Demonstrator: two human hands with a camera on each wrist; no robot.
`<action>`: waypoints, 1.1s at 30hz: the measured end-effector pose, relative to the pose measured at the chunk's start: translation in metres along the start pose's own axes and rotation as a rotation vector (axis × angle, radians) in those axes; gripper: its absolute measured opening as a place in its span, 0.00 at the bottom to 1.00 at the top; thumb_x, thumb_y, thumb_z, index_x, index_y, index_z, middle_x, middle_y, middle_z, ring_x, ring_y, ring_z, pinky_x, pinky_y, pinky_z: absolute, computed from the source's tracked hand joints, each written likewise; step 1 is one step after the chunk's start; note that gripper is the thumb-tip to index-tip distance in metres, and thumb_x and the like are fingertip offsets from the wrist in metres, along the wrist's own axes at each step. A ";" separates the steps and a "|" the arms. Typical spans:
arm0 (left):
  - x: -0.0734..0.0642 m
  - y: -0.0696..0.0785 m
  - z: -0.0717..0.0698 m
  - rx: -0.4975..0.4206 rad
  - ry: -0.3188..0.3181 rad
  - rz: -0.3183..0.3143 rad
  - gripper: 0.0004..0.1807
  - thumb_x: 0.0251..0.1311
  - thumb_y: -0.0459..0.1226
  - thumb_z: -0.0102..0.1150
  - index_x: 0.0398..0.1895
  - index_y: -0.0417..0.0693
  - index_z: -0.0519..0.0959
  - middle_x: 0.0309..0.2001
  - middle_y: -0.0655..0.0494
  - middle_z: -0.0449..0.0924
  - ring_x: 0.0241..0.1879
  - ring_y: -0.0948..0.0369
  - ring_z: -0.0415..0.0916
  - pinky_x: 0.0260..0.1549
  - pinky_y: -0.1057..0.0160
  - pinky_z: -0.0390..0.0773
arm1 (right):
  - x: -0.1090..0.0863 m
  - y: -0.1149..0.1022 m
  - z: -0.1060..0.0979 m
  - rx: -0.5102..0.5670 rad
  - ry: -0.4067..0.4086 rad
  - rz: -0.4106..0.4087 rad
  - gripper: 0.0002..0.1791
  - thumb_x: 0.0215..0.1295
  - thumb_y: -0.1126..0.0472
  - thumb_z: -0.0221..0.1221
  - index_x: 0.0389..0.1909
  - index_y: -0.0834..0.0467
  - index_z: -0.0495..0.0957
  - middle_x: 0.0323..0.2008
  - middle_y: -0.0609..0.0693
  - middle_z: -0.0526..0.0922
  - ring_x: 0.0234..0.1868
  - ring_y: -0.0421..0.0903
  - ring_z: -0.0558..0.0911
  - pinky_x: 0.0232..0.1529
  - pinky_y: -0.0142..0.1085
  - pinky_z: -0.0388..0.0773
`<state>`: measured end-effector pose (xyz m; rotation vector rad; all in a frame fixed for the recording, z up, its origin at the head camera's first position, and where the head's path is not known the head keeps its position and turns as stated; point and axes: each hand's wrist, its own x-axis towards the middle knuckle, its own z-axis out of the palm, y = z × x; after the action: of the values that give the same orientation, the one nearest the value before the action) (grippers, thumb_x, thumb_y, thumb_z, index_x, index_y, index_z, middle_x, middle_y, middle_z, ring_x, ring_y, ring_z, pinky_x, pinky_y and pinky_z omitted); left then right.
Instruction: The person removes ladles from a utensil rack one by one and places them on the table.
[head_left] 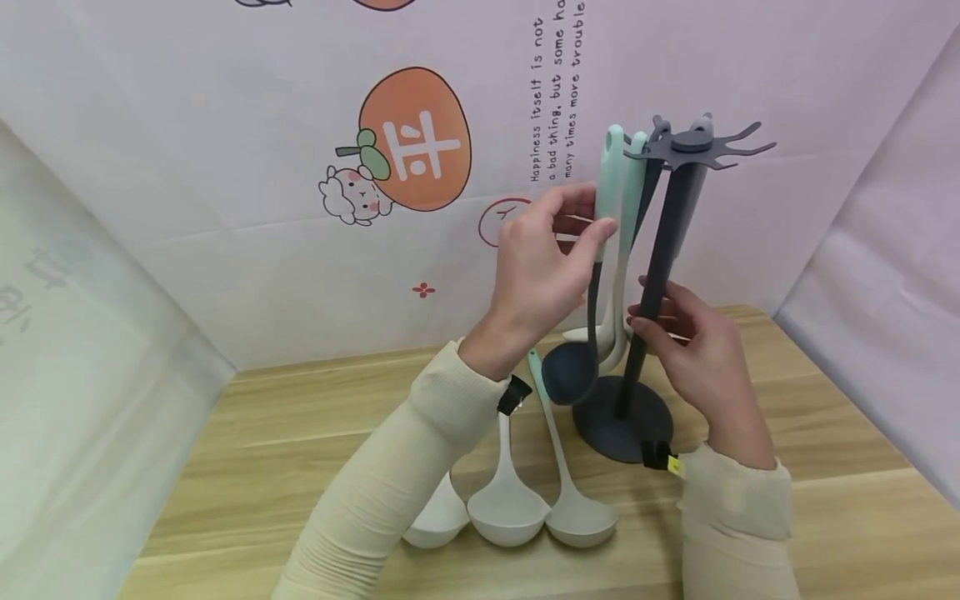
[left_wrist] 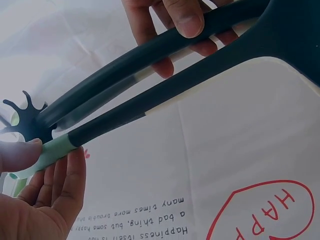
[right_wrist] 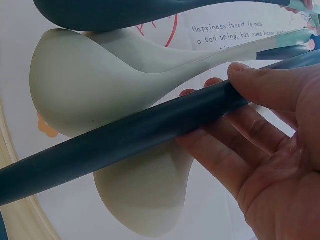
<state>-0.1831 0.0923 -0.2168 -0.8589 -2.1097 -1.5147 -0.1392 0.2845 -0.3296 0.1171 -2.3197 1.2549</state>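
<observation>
My left hand [head_left: 543, 254] pinches the mint-green handle of a ladle with a dark bowl [head_left: 570, 372], holding it upright beside the utensil stand [head_left: 652, 267]. In the left wrist view the thumb and fingers of the left hand [left_wrist: 45, 195] lie on either side of that green grip. The handle's top is close to the hooked crown of the stand; whether it hangs on a hook I cannot tell. My right hand [head_left: 701, 358] grips the stand's dark pole [right_wrist: 125, 130] with thumb and fingertips. Behind the pole a pale ladle [right_wrist: 85, 85] with a mint handle hangs.
On the wooden table [head_left: 300, 450] lie three pale ladles: one partly behind the left sleeve, a white ladle [head_left: 510, 508], and a grey-white ladle [head_left: 581, 521] with a mint handle end. The round stand base [head_left: 622, 437] is behind them. A printed cloth [head_left: 262, 167] forms the backdrop.
</observation>
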 end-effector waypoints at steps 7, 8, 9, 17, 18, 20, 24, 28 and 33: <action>0.000 -0.002 -0.007 -0.029 0.007 -0.018 0.20 0.66 0.34 0.72 0.58 0.38 0.81 0.49 0.46 0.88 0.43 0.59 0.87 0.41 0.75 0.85 | 0.001 0.000 0.002 0.000 -0.008 0.000 0.28 0.73 0.61 0.66 0.72 0.50 0.76 0.50 0.65 0.89 0.43 0.16 0.80 0.48 0.13 0.77; 0.000 -0.003 -0.008 -0.026 0.007 -0.018 0.20 0.65 0.34 0.72 0.58 0.38 0.81 0.48 0.47 0.89 0.42 0.59 0.87 0.42 0.75 0.85 | 0.002 0.000 0.003 0.000 -0.010 0.001 0.28 0.73 0.61 0.66 0.72 0.49 0.76 0.50 0.65 0.89 0.43 0.16 0.80 0.48 0.13 0.77; 0.000 -0.003 -0.010 -0.023 0.008 -0.017 0.20 0.65 0.35 0.72 0.58 0.38 0.81 0.48 0.47 0.89 0.42 0.60 0.87 0.42 0.74 0.86 | 0.002 0.000 0.003 0.001 -0.012 0.002 0.28 0.73 0.61 0.65 0.73 0.49 0.76 0.50 0.65 0.89 0.43 0.17 0.81 0.47 0.13 0.77; -0.002 -0.007 -0.028 -0.044 0.032 0.010 0.19 0.62 0.36 0.76 0.53 0.38 0.85 0.43 0.47 0.89 0.41 0.60 0.86 0.42 0.69 0.87 | 0.003 0.000 0.006 0.019 -0.011 -0.010 0.27 0.73 0.62 0.66 0.71 0.50 0.77 0.46 0.48 0.91 0.42 0.18 0.82 0.46 0.14 0.79; -0.003 -0.007 -0.031 -0.052 0.032 -0.001 0.18 0.61 0.35 0.76 0.52 0.38 0.85 0.43 0.47 0.89 0.41 0.60 0.86 0.42 0.69 0.87 | 0.003 0.000 0.006 0.021 -0.014 -0.006 0.27 0.73 0.62 0.66 0.71 0.49 0.77 0.46 0.48 0.90 0.42 0.18 0.82 0.46 0.14 0.79; -0.005 -0.007 -0.038 -0.060 0.032 -0.022 0.17 0.61 0.35 0.76 0.51 0.39 0.85 0.43 0.47 0.88 0.41 0.59 0.85 0.44 0.68 0.86 | 0.003 0.001 0.007 0.023 -0.015 0.001 0.27 0.73 0.62 0.66 0.71 0.50 0.77 0.45 0.45 0.90 0.42 0.18 0.82 0.46 0.14 0.79; -0.008 -0.008 -0.052 -0.069 0.047 -0.036 0.16 0.60 0.34 0.77 0.48 0.39 0.85 0.43 0.47 0.88 0.42 0.59 0.84 0.42 0.65 0.85 | 0.003 0.002 0.006 0.045 -0.015 0.006 0.27 0.72 0.63 0.66 0.70 0.52 0.78 0.43 0.35 0.88 0.41 0.18 0.83 0.45 0.14 0.79; -0.011 -0.012 -0.066 -0.088 0.063 -0.015 0.14 0.59 0.32 0.77 0.47 0.39 0.86 0.40 0.46 0.88 0.40 0.58 0.85 0.42 0.62 0.85 | 0.002 0.005 0.005 0.077 -0.004 -0.001 0.27 0.71 0.65 0.67 0.70 0.54 0.78 0.40 0.23 0.84 0.41 0.18 0.83 0.44 0.14 0.80; -0.017 -0.021 -0.088 -0.040 0.082 0.014 0.15 0.59 0.31 0.76 0.48 0.38 0.87 0.41 0.45 0.89 0.40 0.57 0.87 0.45 0.62 0.88 | 0.002 0.005 0.002 0.083 0.006 -0.012 0.26 0.71 0.65 0.66 0.69 0.56 0.78 0.39 0.21 0.83 0.40 0.18 0.84 0.43 0.15 0.81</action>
<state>-0.1875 0.0006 -0.2129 -0.8091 -2.0179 -1.5625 -0.1433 0.2856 -0.3335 0.1550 -2.2591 1.3435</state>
